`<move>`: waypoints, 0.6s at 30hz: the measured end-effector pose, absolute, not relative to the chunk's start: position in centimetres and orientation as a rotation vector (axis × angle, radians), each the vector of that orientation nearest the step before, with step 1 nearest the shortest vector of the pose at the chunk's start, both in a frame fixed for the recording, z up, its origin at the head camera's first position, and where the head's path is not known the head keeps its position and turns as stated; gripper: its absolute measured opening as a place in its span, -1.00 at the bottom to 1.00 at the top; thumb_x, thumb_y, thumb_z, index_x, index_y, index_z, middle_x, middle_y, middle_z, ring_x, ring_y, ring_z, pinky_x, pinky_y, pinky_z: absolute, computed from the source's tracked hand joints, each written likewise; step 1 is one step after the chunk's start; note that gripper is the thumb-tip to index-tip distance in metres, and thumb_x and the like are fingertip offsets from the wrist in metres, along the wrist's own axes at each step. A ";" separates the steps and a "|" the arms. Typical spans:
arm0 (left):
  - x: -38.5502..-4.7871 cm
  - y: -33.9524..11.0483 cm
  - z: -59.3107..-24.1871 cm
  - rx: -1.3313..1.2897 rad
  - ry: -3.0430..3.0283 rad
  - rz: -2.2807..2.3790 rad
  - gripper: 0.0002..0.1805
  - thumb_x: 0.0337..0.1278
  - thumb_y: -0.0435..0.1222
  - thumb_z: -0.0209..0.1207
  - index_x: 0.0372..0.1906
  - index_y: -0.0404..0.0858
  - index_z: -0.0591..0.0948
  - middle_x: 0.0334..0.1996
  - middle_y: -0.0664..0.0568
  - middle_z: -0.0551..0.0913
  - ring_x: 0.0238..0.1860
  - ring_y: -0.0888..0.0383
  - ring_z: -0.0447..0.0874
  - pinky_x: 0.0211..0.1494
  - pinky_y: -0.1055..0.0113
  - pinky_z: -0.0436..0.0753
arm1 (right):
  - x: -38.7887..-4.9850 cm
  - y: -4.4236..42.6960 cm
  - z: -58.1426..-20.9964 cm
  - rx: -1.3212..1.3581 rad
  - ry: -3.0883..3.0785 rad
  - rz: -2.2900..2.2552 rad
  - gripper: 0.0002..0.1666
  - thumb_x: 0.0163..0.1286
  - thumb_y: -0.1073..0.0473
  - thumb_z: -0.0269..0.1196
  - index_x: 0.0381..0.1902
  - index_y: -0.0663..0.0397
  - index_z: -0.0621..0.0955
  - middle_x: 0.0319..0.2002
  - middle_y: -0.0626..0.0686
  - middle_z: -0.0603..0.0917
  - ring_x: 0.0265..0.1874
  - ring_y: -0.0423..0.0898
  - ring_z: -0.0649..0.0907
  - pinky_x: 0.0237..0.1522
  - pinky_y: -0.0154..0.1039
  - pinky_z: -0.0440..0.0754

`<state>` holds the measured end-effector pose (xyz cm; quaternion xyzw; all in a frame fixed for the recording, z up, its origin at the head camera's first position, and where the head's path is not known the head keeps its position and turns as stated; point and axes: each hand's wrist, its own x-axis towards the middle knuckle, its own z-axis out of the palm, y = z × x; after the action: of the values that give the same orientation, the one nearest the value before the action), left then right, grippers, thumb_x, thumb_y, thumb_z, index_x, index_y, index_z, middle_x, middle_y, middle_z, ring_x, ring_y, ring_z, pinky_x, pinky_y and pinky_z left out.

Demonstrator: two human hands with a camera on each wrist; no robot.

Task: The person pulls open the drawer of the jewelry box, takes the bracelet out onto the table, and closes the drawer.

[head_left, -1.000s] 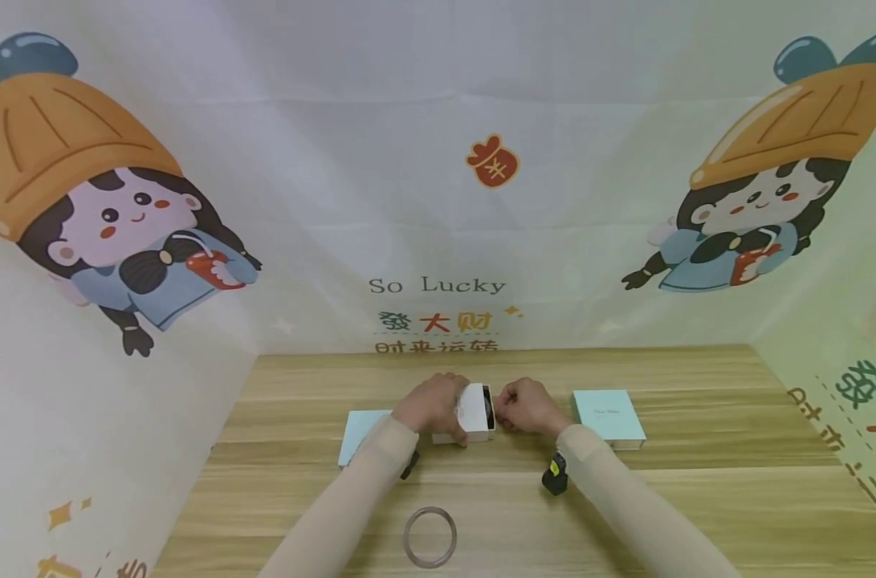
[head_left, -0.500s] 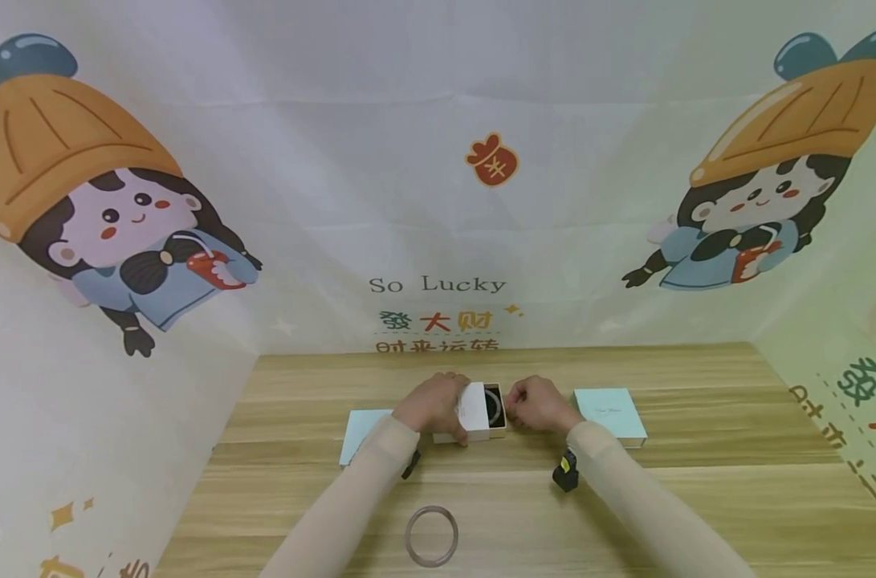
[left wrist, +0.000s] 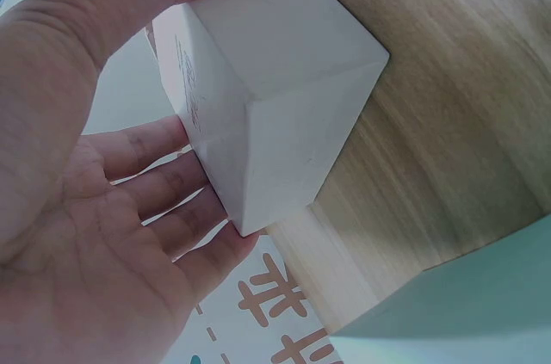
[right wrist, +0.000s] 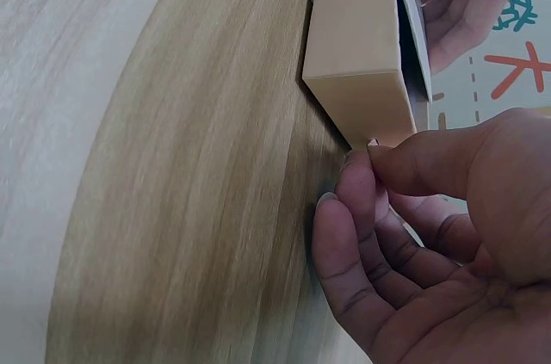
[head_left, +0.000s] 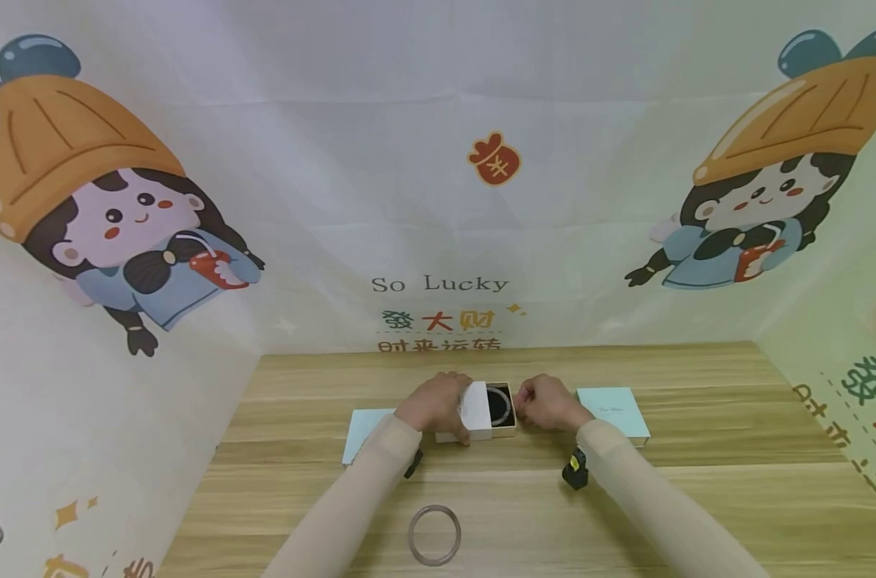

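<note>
A small drawer box stands at the table's middle, with its white sleeve (head_left: 477,413) gripped by my left hand (head_left: 430,407). In the left wrist view the thumb lies over one side of the sleeve and the fingers (left wrist: 176,183) against another. The drawer (right wrist: 355,37), cream outside and black inside, sticks partway out to the right. A greyish bangle (head_left: 508,408) shows within it. At the drawer's end my right hand (head_left: 551,404) pinches a small pull tab between thumb and index finger; the tab is mostly hidden.
A pale teal box (head_left: 614,411) sits beyond my right wrist. Another pale teal box (head_left: 365,430) lies at the left, partly behind my left forearm. A second bangle (head_left: 412,536) rests near the front of the wooden table (head_left: 727,482). Printed cloth (head_left: 322,177) encloses the back and sides.
My right hand has moved to the right and drawn the drawer further out of its sleeve, so more of the bangle inside shows. My left hand stays on the sleeve.
</note>
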<state>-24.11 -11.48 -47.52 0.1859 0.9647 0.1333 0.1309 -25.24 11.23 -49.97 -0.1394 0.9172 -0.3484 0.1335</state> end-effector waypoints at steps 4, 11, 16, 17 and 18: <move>-24.1 -11.5 -47.4 0.555 2.806 0.378 0.10 -0.36 -0.12 0.69 0.44 -0.24 0.43 0.22 -0.08 0.60 0.20 -0.01 0.54 0.31 0.11 0.58 | -25.2 11.5 -49.7 -0.415 2.669 -0.991 -0.88 0.36 0.34 0.21 -0.37 0.16 0.67 -0.47 0.02 0.70 -0.51 -0.18 0.60 -0.48 -0.34 0.52; -24.0 -11.6 -47.4 0.554 2.809 0.373 0.11 -0.35 -0.11 0.69 0.46 -0.24 0.42 0.29 -0.10 0.57 0.26 -0.02 0.53 0.35 0.12 0.56 | -25.3 11.9 -49.7 -0.511 2.719 -0.892 -0.90 0.36 0.33 0.19 -0.39 0.14 0.60 -0.46 0.01 0.63 -0.48 -0.16 0.52 -0.42 -0.33 0.45; -24.0 -11.6 -47.3 0.541 2.802 0.386 0.12 -0.36 -0.12 0.69 0.47 -0.24 0.41 0.29 -0.10 0.57 0.26 -0.02 0.52 0.35 0.12 0.55 | -25.3 12.0 -49.7 -0.544 2.730 -0.850 -0.90 0.36 0.33 0.17 -0.39 0.14 0.57 -0.46 0.01 0.59 -0.48 -0.14 0.49 -0.41 -0.32 0.43; -24.0 -11.6 -47.4 0.539 2.801 0.387 0.12 -0.36 -0.12 0.69 0.47 -0.24 0.41 0.29 -0.10 0.57 0.26 -0.02 0.52 0.36 0.11 0.55 | -25.3 12.1 -49.6 -0.548 2.732 -0.843 -0.90 0.36 0.34 0.16 -0.39 0.14 0.56 -0.45 0.02 0.58 -0.48 -0.14 0.48 -0.41 -0.31 0.42; -24.0 -11.6 -47.4 0.536 2.800 0.392 0.12 -0.36 -0.12 0.69 0.47 -0.23 0.41 0.29 -0.09 0.58 0.25 -0.01 0.53 0.35 0.11 0.55 | -25.3 12.1 -49.6 -0.548 2.730 -0.834 -0.90 0.37 0.33 0.16 -0.38 0.14 0.56 -0.45 0.02 0.57 -0.48 -0.13 0.48 -0.41 -0.31 0.42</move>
<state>-23.98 -11.55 -47.37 0.1847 0.9645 0.1350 0.1317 -25.27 12.09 -49.65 -0.1872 0.9327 -0.2850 0.1172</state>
